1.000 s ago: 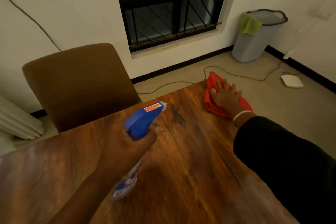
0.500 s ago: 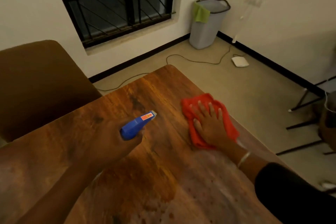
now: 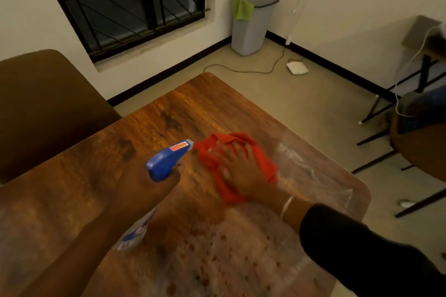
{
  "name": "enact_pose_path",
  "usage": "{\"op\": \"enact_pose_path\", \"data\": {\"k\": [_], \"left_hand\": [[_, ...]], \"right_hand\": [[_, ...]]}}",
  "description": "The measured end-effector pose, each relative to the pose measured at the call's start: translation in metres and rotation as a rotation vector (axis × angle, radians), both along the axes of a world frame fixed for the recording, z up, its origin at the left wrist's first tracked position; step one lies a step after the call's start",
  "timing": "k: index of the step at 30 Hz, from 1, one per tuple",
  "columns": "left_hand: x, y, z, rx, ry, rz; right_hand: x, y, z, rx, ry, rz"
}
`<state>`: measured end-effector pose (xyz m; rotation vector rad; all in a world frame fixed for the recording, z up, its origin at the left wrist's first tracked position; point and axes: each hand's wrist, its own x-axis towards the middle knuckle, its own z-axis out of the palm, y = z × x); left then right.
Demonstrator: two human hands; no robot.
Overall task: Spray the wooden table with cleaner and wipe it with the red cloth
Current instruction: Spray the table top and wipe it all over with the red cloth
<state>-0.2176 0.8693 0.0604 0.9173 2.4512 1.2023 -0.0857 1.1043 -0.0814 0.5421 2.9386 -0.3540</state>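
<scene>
The wooden table (image 3: 200, 106) fills the lower half of the view, with wet spray droplets and streaks on its near and right parts. My right hand (image 3: 237, 169) presses flat on the red cloth (image 3: 214, 159), which lies bunched on the table near its middle. My left hand (image 3: 147, 187) grips the spray bottle (image 3: 169, 159) by its neck; its blue trigger head points toward the cloth. The bottle's clear body hangs below my wrist, partly hidden.
A brown padded chair (image 3: 45, 108) stands at the table's far left side. A grey bin (image 3: 251, 24) with a green cloth sits in the corner. A cable and a white device (image 3: 297, 67) lie on the floor. Dark-legged furniture (image 3: 415, 108) stands to the right.
My right hand has slid the red cloth from the table's far corner back toward me and to the left, closer to the spray bottle. My view has turned to the right.
</scene>
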Motion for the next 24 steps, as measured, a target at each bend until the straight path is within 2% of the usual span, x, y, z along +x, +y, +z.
{"op": "enact_pose_path", "data": {"k": [3, 5, 7, 10, 13, 16, 19, 24], "left_hand": [[-0.005, -0.026, -0.009, -0.073, -0.134, -0.03], [0.001, -0.045, -0.009, -0.05, -0.13, -0.06], [0.01, -0.06, -0.002, 0.01, -0.096, -0.078], [0.019, -0.071, -0.002, -0.073, -0.133, -0.105], [0.032, -0.072, -0.01, -0.096, -0.086, -0.129], [0.06, -0.063, -0.006, -0.066, -0.079, -0.306], [0.084, -0.043, 0.002, -0.077, -0.084, -0.533], [0.106, -0.01, 0.001, -0.115, -0.078, -0.58]], "right_hand": [[0.006, 0.062, 0.02, 0.009, 0.021, -0.382], [0.019, 0.081, 0.028, -0.036, 0.046, -0.59], [0.031, 0.073, 0.032, -0.058, 0.049, -0.596], [0.061, 0.052, 0.03, -0.04, 0.059, -0.552], [0.113, 0.054, 0.035, -0.068, 0.123, -0.733], [0.16, 0.057, 0.039, -0.143, 0.206, -0.913], [0.179, 0.058, 0.039, -0.19, 0.249, -0.955], [0.188, 0.066, 0.04, -0.264, 0.281, -0.96]]}}
